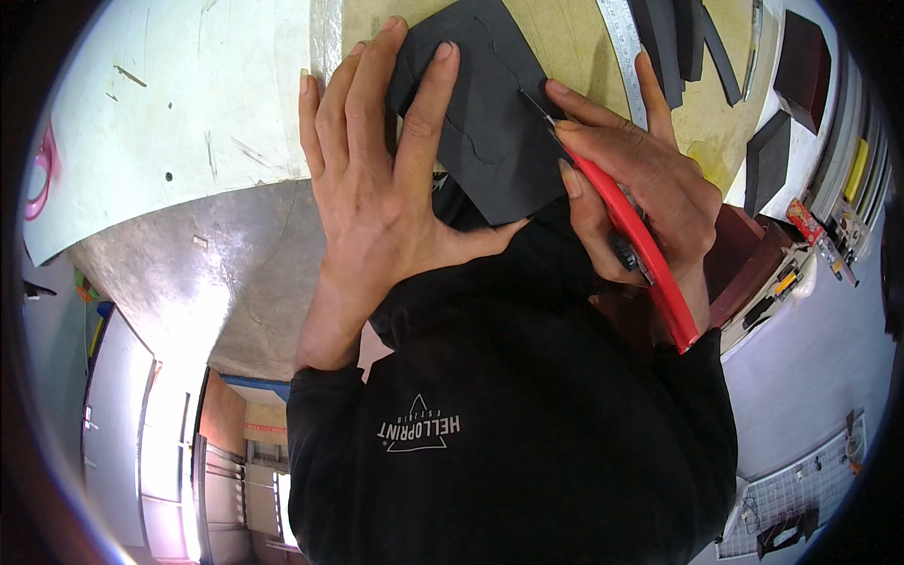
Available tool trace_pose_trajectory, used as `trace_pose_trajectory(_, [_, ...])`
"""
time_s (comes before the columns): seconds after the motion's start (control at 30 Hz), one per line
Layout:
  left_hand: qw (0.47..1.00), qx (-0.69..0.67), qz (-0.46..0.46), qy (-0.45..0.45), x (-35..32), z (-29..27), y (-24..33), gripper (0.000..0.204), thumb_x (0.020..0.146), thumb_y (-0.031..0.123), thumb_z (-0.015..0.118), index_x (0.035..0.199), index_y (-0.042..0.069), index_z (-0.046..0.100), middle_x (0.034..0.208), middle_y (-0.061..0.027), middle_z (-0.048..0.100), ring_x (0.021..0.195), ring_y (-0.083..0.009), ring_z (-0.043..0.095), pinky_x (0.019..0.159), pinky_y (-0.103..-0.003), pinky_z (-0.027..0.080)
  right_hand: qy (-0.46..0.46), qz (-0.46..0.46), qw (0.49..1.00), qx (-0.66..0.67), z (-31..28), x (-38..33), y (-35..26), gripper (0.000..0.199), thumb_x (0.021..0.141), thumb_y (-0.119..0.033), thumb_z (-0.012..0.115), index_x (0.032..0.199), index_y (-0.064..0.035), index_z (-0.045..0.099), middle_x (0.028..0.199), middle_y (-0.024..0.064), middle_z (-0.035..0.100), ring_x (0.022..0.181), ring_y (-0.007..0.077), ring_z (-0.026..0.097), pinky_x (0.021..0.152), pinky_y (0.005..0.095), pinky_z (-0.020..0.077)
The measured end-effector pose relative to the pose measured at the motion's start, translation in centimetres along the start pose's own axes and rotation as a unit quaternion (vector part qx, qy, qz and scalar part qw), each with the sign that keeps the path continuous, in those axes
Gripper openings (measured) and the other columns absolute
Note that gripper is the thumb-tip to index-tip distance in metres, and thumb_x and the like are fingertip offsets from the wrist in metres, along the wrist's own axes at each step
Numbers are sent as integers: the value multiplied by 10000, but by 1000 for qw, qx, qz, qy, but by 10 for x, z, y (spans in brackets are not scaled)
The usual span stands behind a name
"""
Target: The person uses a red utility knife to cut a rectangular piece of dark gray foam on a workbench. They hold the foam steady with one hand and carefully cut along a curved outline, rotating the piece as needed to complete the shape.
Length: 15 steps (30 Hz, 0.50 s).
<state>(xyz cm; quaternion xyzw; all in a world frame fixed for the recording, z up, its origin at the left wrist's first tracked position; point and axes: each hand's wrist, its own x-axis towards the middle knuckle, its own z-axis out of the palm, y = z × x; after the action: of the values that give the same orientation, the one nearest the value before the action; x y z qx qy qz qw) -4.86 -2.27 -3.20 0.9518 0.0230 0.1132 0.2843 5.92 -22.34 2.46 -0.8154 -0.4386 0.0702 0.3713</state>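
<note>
A dark grey foam piece (pixel 490 113) with angled edges overhangs the table's near edge. Two thin wavy lines run across its face. My left hand (pixel 372 188) lies on it with fingers spread; the index fingertip presses the surface and the thumb reaches along the near edge. Wrapped in my right hand (pixel 659 179) is a red utility knife (pixel 626 212) with a black slider. Its blade tip meets the foam at the right-hand wavy line. My right fingers rest near the foam's right edge.
A steel ruler (pixel 621 47) and several dark foam strips (pixel 673 42) lie on the yellowish board (pixel 546 28) beyond my right hand. Dark blocks (pixel 802 71) stand farther right, with a red-handled tool (pixel 815 231) nearer. Pink handles (pixel 40 184) show at the white table's (pixel 217 85) left edge.
</note>
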Motion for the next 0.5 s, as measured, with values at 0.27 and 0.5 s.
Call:
trace_pose_trajectory(0.27, [1000, 0, -1, -3, -1, 0, -1, 1243, 502, 673, 905, 1548, 147, 488, 1591, -229, 400, 1447, -422, 408, 1176, -687, 264, -25, -12, 1000, -13, -5, -1, 2, 199, 878, 8, 729, 1074, -22, 736, 960, 163, 793, 1088, 342, 752, 1166, 729, 309])
trace_pose_trajectory(0.5, [1000, 3, -1, -2, -2, 0, -1, 1258, 483, 685, 908, 1544, 151, 495, 1588, -225, 403, 1445, -429, 413, 1178, -689, 271, -13, 6, 1000, -12, -5, -4, -2, 198, 883, 3, 729, 1077, -36, 734, 961, 155, 795, 1087, 333, 753, 1170, 732, 302])
